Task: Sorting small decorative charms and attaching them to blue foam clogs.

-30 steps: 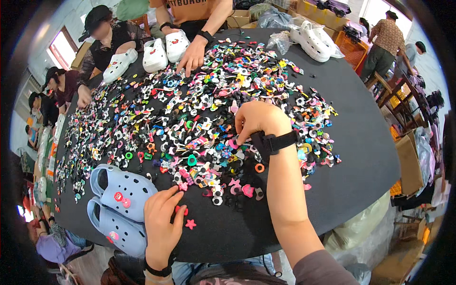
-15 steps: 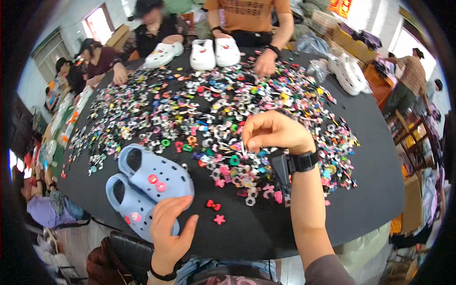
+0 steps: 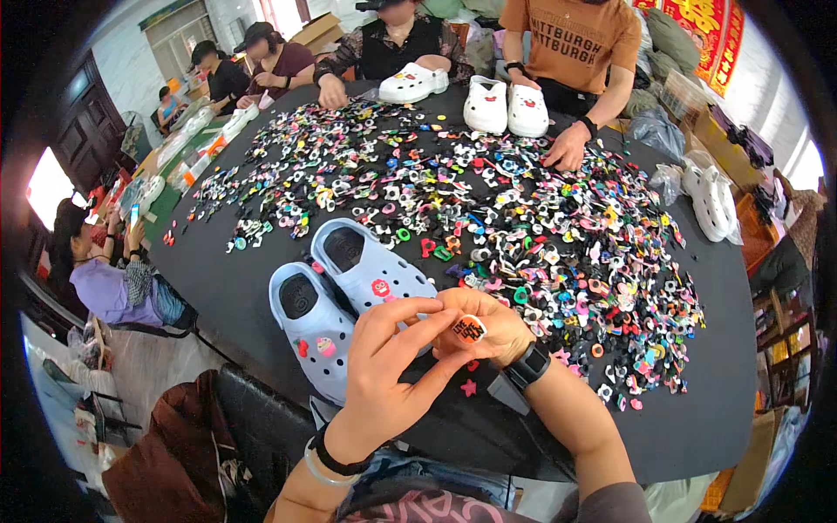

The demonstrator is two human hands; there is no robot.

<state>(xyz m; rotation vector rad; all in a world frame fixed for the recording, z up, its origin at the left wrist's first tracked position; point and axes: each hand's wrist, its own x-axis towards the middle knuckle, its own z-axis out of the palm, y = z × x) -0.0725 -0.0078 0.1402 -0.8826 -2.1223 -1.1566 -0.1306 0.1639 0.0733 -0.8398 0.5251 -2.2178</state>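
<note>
A small white shoe charm (image 3: pixel 469 329) with dark lettering sits between my two hands in front of my chest. My left hand (image 3: pixel 388 383) pinches its edge with thumb and fingertips. Curled behind it, my right hand (image 3: pixel 503 333) grips it too. A pair of light blue clogs stands left of my hands: the nearer clog (image 3: pixel 307 314) bears a cupcake-like charm (image 3: pixel 324 346) and a small red one, the farther clog (image 3: pixel 357 254) a red-pink charm (image 3: pixel 380 288). My left hand partly hides both toes. A pink star charm (image 3: pixel 469 388) lies below my hands on the black table (image 3: pixel 689 436).
A wide heap of mixed charms (image 3: pixel 558 253) covers the table's middle. Across it, people sit or stand by white clogs (image 3: pixel 527 112); one co-worker's hand (image 3: pixel 568 146) reaches into the heap. Another white pair (image 3: pixel 711 200) stands far right. A dark chair (image 3: pixel 261 418) is near left.
My right hand has come down and left with the white charm, and my left hand has left the clogs to meet it. The whole view has swung left.
</note>
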